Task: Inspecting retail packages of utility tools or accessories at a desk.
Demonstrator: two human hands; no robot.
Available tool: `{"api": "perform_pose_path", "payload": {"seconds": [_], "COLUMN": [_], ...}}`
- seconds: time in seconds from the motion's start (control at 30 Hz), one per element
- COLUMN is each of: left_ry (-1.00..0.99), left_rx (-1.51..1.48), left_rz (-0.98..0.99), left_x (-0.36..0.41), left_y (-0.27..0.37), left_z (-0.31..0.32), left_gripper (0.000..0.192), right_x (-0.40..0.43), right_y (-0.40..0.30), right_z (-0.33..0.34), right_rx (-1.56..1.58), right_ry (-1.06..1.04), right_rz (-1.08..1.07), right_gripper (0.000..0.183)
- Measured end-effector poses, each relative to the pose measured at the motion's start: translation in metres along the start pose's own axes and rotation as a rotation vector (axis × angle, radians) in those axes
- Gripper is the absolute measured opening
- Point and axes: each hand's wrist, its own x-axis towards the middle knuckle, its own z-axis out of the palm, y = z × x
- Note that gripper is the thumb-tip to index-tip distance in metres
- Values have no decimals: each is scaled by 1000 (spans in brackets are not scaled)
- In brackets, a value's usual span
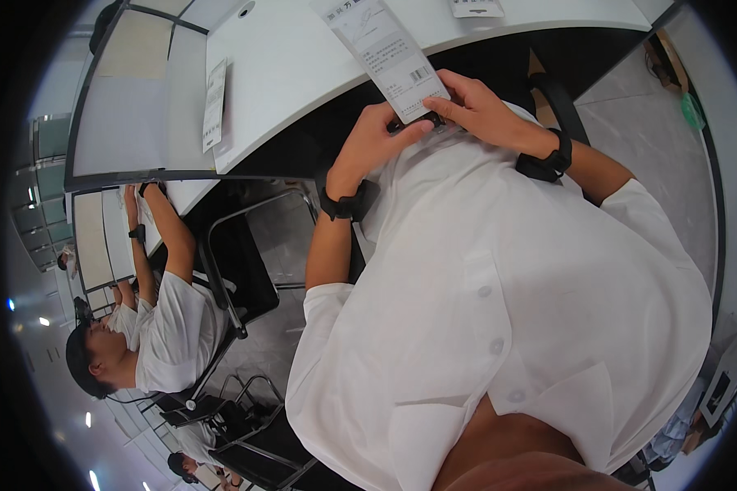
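Observation:
A long white packaging card (pixel 393 61) with printed writing, a line drawing and a barcode is tilted in front of my lap, past the desk's front edge. My right hand (pixel 482 110) grips its lower end, with the thumb on the printed face and the fingers behind. My left hand (pixel 378 138) holds the lower left corner, its thumb reaching across just below the card. A small dark item (pixel 433 119) with clear plastic shows between my hands below the card, mostly hidden by the fingers.
On the white desk (pixel 282 80), a similar card package (pixel 215 107) is at the left by the partition (pixel 187 110), and another (pixel 476 7) lies at the far edge of view. A black chair armrest (pixel 556 101) is on the right. A co-worker (pixel 178 331) sits at left.

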Motion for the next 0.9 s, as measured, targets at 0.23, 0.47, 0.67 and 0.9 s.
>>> {"api": "perform_pose_path", "payload": {"seconds": [0.23,0.47,0.67,0.9], "left_ry": [-44,4,-7,-17], "left_rx": [56,64,64,78], "left_rz": [55,150,146,74], "left_x": [0,2,4,-1], "left_y": [1,1,-2,7], "left_z": [4,8,5,5], "left_gripper": [39,38,38,35], "right_x": [0,3,6,1], "right_y": [2,6,7,4], "right_z": [1,-1,-1,-1], "right_rx": [7,-1,-15,-62], "right_ry": [7,12,17,-29], "right_rz": [-1,-3,-60,-62], "right_gripper": [42,40,42,49]}}
